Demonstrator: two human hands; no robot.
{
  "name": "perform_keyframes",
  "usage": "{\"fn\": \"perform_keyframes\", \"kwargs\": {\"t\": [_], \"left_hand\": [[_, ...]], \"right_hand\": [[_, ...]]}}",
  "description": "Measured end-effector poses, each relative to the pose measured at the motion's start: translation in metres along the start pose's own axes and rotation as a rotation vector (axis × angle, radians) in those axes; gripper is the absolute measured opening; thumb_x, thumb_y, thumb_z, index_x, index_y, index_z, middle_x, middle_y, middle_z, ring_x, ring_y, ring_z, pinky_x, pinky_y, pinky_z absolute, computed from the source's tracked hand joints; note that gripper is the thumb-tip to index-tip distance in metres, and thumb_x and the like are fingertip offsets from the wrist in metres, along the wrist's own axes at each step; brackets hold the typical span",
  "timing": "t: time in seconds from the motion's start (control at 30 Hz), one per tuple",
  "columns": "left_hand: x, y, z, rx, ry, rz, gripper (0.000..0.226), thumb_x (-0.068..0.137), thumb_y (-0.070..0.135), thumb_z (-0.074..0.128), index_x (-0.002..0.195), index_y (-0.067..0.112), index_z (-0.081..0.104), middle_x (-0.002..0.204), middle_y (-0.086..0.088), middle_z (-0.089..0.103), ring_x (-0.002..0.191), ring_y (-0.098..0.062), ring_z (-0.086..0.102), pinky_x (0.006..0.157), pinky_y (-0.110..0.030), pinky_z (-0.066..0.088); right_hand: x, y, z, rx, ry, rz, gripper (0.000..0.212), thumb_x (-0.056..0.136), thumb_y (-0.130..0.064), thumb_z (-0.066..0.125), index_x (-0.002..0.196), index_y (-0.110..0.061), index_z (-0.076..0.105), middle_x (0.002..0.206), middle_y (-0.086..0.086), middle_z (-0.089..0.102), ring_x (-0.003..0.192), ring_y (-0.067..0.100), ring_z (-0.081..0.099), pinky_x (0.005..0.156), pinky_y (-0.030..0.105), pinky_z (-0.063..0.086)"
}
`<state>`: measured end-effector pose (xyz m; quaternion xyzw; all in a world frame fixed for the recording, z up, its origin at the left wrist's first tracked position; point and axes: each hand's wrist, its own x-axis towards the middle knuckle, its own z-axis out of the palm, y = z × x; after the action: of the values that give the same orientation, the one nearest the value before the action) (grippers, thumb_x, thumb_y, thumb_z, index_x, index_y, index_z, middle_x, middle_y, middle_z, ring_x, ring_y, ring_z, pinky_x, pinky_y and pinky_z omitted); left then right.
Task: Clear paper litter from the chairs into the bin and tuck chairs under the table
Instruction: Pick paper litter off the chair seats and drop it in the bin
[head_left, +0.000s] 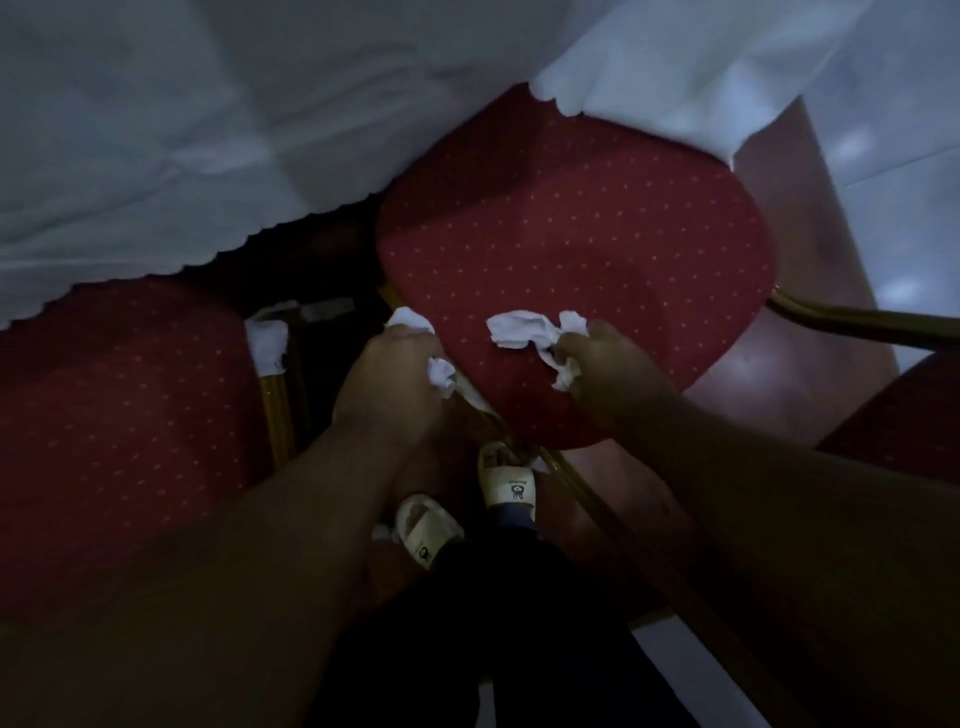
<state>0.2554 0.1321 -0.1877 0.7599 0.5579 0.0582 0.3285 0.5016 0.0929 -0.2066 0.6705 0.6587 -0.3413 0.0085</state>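
Note:
A red dotted chair seat (571, 249) fills the middle of the head view, its far edge under the white tablecloth (208, 130). My right hand (608, 369) is closed on a crumpled white paper (519, 330) that still rests on the seat's near part. My left hand (389, 384) is fisted around more crumpled paper (441, 374) at the seat's near left edge; bits stick out above and below the fingers. Another white scrap (267, 343) sits by the gold frame of a second red chair (119, 405) on the left.
The scalloped tablecloth hangs over both chairs' far sides. Gold chair legs (857, 322) run right and toward me. My feet in pale slippers (511, 480) stand between the chairs. Pale floor (909, 182) shows at right. No bin is in view.

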Motion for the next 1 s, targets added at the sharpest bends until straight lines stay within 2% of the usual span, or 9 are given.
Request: {"fn": "perform_keyframes", "kwargs": {"t": [0.07, 0.13, 0.23, 0.3, 0.43, 0.53, 0.7, 0.87, 1.0], "left_hand": [[-0.014, 0.017, -0.012, -0.050, -0.006, -0.039, 0.030, 0.077, 0.024, 0.042, 0.071, 0.003, 0.064, 0.092, -0.003, 0.059, 0.080, -0.011, 0.057, 0.073, -0.022, 0.045], [-0.028, 0.040, -0.028, -0.140, -0.011, -0.088, 0.023, 0.080, 0.016, 0.048, 0.072, 0.001, 0.063, 0.088, -0.006, 0.060, 0.078, -0.012, 0.058, 0.072, -0.027, 0.046], [-0.053, 0.086, -0.069, 0.057, -0.077, -0.080, 0.015, 0.081, 0.011, 0.066, 0.095, 0.008, 0.069, 0.100, -0.010, 0.065, 0.094, -0.027, 0.060, 0.081, -0.035, 0.047], [-0.075, 0.115, -0.090, 0.087, -0.080, -0.076, 0.020, 0.079, 0.010, 0.071, 0.098, 0.013, 0.070, 0.103, -0.008, 0.065, 0.097, -0.026, 0.059, 0.083, -0.034, 0.048], [-0.114, 0.164, -0.123, -0.009, -0.024, -0.008, 0.012, 0.080, 0.011, 0.064, 0.089, 0.020, 0.063, 0.091, -0.001, 0.063, 0.082, -0.018, 0.062, 0.074, -0.040, 0.054], [-0.132, 0.197, -0.138, -0.063, 0.088, 0.077, 0.023, 0.084, 0.004, 0.059, 0.073, 0.023, 0.051, 0.081, 0.002, 0.055, 0.068, -0.011, 0.057, 0.064, -0.037, 0.053], [-0.129, 0.256, -0.138, -0.038, 0.208, 0.117, 0.004, 0.084, 0.012, 0.055, 0.081, 0.015, 0.056, 0.086, 0.001, 0.057, 0.073, -0.014, 0.057, 0.070, -0.035, 0.053], [-0.113, 0.328, -0.128, 0.006, 0.319, 0.045, 0.009, 0.085, 0.016, 0.059, 0.077, 0.011, 0.060, 0.090, 0.002, 0.056, 0.072, -0.010, 0.057, 0.065, -0.028, 0.053], [-0.103, 0.363, -0.108, 0.013, 0.286, -0.001, 0.005, 0.084, 0.013, 0.060, 0.082, 0.010, 0.062, 0.090, 0.001, 0.059, 0.076, -0.012, 0.059, 0.069, -0.034, 0.054]], "right_hand": [[-0.018, -0.009, -0.016, 0.024, 0.049, 0.011, 0.016, 0.085, -0.014, 0.064, 0.100, -0.013, 0.062, 0.100, 0.013, 0.057, 0.084, 0.029, 0.059, 0.071, 0.040, 0.053], [-0.044, -0.020, -0.040, 0.006, 0.094, 0.030, 0.017, 0.087, -0.018, 0.060, 0.104, -0.019, 0.059, 0.105, 0.009, 0.056, 0.091, 0.026, 0.056, 0.074, 0.043, 0.054], [-0.092, -0.041, -0.091, -0.035, 0.119, 0.065, 0.021, 0.085, -0.016, 0.061, 0.105, -0.022, 0.060, 0.107, 0.004, 0.058, 0.095, 0.024, 0.057, 0.075, 0.040, 0.053], [-0.125, -0.053, -0.124, -0.043, 0.152, 0.087, 0.021, 0.084, -0.018, 0.063, 0.104, -0.024, 0.062, 0.105, 0.002, 0.060, 0.094, 0.023, 0.059, 0.072, 0.036, 0.051], [-0.190, -0.077, -0.192, -0.085, 0.223, 0.108, 0.021, 0.083, -0.026, 0.065, 0.103, -0.028, 0.061, 0.101, 0.000, 0.060, 0.094, 0.023, 0.059, 0.071, 0.036, 0.052], [-0.232, -0.085, -0.237, -0.150, 0.267, 0.072, 0.014, 0.087, -0.028, 0.061, 0.100, -0.025, 0.061, 0.099, 0.001, 0.060, 0.091, 0.023, 0.060, 0.066, 0.035, 0.050], [-0.261, -0.061, -0.287, -0.184, 0.265, 0.005, 0.019, 0.088, -0.023, 0.060, 0.107, -0.024, 0.060, 0.103, 0.003, 0.061, 0.093, 0.022, 0.061, 0.069, 0.032, 0.050], [-0.253, -0.018, -0.318, -0.094, 0.194, -0.076, 0.040, 0.087, -0.021, 0.061, 0.125, -0.028, 0.048, 0.110, 0.001, 0.066, 0.095, 0.021, 0.065, 0.075, 0.032, 0.053], [-0.240, 0.025, -0.337, -0.086, 0.184, -0.162, 0.031, 0.091, -0.023, 0.054, 0.121, -0.022, 0.054, 0.115, 0.001, 0.064, 0.099, 0.019, 0.062, 0.081, 0.031, 0.052]]}}
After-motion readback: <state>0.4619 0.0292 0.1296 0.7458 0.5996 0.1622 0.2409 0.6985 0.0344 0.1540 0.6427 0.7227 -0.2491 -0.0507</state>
